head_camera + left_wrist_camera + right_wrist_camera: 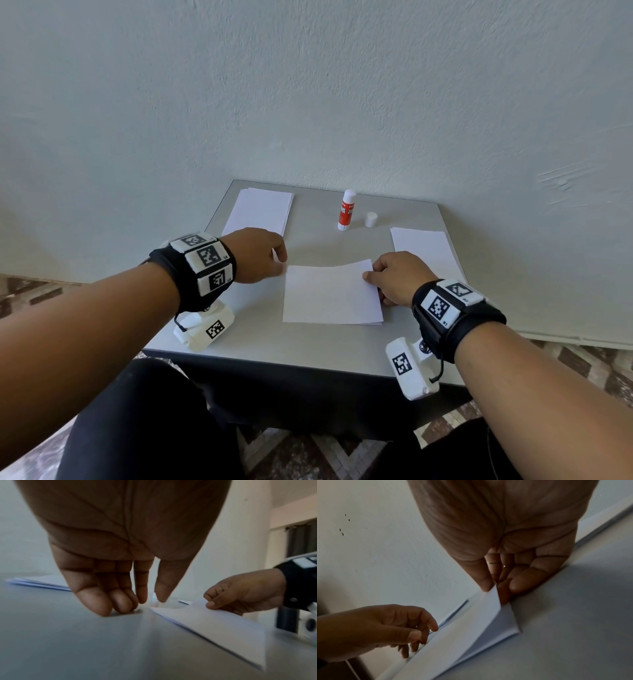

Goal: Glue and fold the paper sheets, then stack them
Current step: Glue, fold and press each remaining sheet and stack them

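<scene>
The right hand (397, 275) has its grip closed on the folded sheet (330, 294), whose upper flap's far right corner is pinched between thumb and fingers. The left hand (258, 255) holds nothing; its fingertips (120, 605) seem to rest on the worktop (260, 329) just beside the sheet's left edge. The paper, at the worktop's centre, is judged light, limp and easily creased, best taken at corners.

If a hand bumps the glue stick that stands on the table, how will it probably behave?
The glue stick stands upright, tall and narrow, so a side bump would probably tip it. It looks round, so once down it may roll on the smooth table. Its cap stands beside it, so the exposed tip might smear whatever it touches.
</scene>
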